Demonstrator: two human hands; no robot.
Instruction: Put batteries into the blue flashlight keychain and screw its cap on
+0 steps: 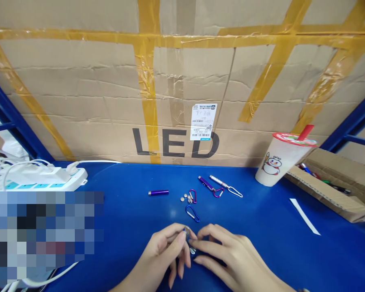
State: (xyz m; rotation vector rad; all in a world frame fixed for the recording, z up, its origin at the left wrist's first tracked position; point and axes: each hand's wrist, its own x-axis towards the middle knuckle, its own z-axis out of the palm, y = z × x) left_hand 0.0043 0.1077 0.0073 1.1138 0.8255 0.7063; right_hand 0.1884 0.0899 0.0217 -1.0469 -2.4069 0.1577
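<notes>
My left hand pinches a small silver button cell between thumb and index finger. My right hand is close beside it, fingers apart, fingertips near the left ones. More silver button cells show between the two hands; whether they are touched is unclear. Beyond the hands lie a blue carabiner and a purple-red carabiner. Several loose button cells lie beside the latter. Farther left is a purple penlight. A second purple penlight and a silver penlight have clips attached.
A drink cup with a red straw stands at the back right, beside an open cardboard box. A white strip lies before it. A power strip with cables is at left. A large taped carton walls the back.
</notes>
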